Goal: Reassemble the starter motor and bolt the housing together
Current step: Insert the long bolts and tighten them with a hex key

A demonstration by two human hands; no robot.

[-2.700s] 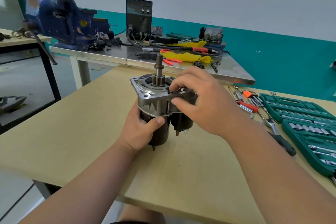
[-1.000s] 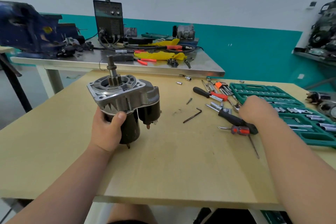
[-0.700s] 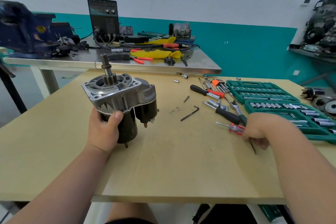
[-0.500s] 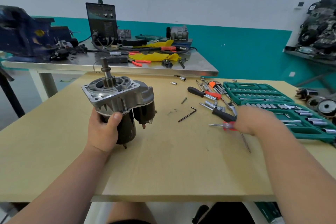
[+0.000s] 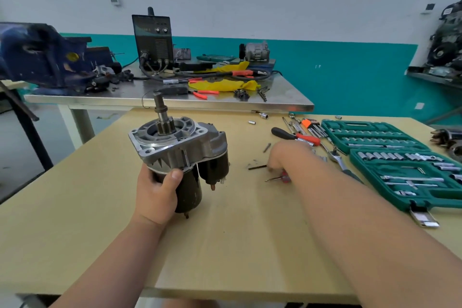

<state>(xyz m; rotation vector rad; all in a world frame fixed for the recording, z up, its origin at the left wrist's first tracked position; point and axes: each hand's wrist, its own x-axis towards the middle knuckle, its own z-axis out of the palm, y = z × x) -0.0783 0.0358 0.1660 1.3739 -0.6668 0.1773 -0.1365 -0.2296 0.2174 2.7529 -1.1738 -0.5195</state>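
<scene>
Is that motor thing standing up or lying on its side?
Upright: the starter motor has its shaft pointing up and its dark body below, gripped by the left hand.

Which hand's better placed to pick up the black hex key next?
Right. The right hand hovers at the end of the black hex key on the table; blur hides its fingers. The left hand is busy gripping the starter motor, holding it upright.

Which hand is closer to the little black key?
Right. The right hand is beside the key; the left hand grips the motor, farther away.
</scene>
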